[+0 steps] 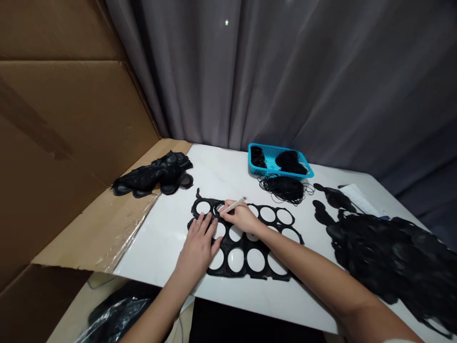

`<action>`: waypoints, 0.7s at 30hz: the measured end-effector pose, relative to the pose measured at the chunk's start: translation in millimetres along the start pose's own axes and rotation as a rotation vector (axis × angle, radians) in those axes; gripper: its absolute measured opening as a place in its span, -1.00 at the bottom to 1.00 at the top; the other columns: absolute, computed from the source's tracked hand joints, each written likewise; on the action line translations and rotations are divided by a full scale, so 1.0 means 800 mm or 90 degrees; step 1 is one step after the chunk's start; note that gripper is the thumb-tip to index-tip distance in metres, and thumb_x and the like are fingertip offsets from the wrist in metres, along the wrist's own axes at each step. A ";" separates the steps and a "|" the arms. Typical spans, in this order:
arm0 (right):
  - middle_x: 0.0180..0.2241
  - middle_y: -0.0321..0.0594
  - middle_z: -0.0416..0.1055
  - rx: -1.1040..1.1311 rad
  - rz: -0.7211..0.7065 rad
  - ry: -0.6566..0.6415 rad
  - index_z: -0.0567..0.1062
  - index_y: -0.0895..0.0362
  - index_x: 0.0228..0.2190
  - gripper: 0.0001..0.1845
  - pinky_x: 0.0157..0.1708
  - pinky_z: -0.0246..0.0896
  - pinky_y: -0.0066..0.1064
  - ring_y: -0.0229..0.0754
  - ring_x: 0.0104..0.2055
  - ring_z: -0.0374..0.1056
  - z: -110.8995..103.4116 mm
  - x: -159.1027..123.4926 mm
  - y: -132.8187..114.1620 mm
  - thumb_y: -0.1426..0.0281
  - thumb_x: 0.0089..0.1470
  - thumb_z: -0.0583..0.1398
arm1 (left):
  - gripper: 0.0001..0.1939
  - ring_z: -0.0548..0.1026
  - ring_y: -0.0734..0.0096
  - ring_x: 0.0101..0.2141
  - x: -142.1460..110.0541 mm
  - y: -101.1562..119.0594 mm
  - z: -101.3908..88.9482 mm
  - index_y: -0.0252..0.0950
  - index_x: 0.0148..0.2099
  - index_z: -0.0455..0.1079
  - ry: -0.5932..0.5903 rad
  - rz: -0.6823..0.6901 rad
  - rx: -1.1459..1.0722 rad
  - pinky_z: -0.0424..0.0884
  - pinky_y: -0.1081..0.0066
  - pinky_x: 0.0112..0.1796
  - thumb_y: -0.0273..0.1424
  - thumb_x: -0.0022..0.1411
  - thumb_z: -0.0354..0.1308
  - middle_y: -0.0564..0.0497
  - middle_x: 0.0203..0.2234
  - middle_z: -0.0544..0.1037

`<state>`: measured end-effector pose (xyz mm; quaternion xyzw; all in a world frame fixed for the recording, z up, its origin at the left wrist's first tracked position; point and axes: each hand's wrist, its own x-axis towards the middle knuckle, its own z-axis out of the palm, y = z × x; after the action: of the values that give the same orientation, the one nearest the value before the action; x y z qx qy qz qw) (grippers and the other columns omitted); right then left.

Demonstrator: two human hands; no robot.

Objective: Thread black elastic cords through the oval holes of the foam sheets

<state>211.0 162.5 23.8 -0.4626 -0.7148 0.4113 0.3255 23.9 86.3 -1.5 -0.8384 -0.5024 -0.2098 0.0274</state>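
Observation:
A black rubber sheet (246, 247) with several round holes lies flat on the white table (171, 228). My left hand (198, 247) rests flat on its left part, fingers stretched out and pressing it down. My right hand (243, 216) is closed round a thin white stick-like tool (233, 205), whose tip touches the sheet near a hole at the upper left.
A blue basket (276, 159) with black pieces stands at the back; a bundle of thin black rings (283, 188) lies in front of it. A large heap of black sheets (392, 252) fills the right side. Another black pile (153, 176) sits on cardboard at left. A paper (359, 197) lies at the back right.

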 end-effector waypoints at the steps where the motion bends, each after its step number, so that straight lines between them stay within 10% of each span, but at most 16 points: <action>1: -0.33 -0.29 0.55 0.001 0.002 0.000 0.38 0.08 -0.49 -0.89 -0.20 0.24 -0.38 -0.17 -0.25 0.44 0.000 0.000 0.000 0.41 0.05 0.21 | -0.55 0.26 -0.08 0.26 0.000 0.000 0.000 -0.35 0.25 0.31 0.001 0.000 0.000 0.26 -0.07 0.17 -0.26 0.41 0.01 -0.23 0.22 0.38; 14: -0.32 -0.28 0.51 -0.026 -0.049 -0.003 0.36 0.08 -0.51 -0.84 -0.17 0.24 -0.37 -0.17 -0.23 0.42 0.002 -0.004 0.001 0.45 0.10 0.19 | -0.56 0.24 -0.05 0.27 0.000 0.002 0.000 -0.31 0.25 0.31 0.002 -0.009 -0.002 0.25 -0.07 0.18 -0.27 0.41 0.00 -0.21 0.23 0.36; 21: -0.32 -0.19 0.49 -0.273 -0.190 0.004 0.41 0.04 -0.36 -0.88 -0.13 0.14 -0.23 -0.02 -0.19 0.34 0.017 -0.019 0.002 0.51 0.13 0.14 | -0.53 0.20 -0.11 0.28 -0.001 0.000 0.000 -0.36 0.27 0.29 -0.013 -0.002 0.001 0.25 -0.08 0.18 -0.27 0.40 0.05 -0.22 0.25 0.34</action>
<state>205.7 144.6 14.6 -0.4120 -0.8449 0.1962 0.2790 23.5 85.8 -1.5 -0.8398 -0.5038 -0.2013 0.0225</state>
